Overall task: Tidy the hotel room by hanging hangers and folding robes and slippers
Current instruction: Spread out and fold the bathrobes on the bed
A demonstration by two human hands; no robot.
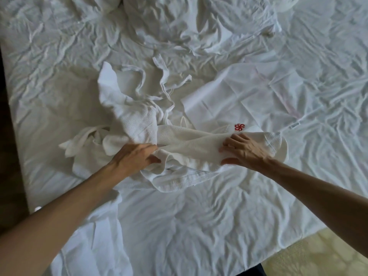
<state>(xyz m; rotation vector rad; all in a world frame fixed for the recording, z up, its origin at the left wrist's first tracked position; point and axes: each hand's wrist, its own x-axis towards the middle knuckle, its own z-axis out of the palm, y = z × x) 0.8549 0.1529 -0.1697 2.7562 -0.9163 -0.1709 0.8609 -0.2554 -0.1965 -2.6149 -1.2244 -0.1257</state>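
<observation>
Robe (185,142) (white waffle) stretches between gripping left hand (135,156) and right hand (245,152).

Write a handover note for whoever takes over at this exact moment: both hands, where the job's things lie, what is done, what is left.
Left hand: grips a bunched fold of the white waffle robe.
Right hand: pinches the same robe just below its red logo, thumb under the cloth.
The robe lies crumpled mid-bed on the wrinkled sheet, its belt trailing loose toward the head of the bed. A flat translucent bag lies beside it, to the right.
Done: nothing is folded yet.
Left: spread and fold the robe, gather the belt. No hangers or slippers are in view.
</observation>
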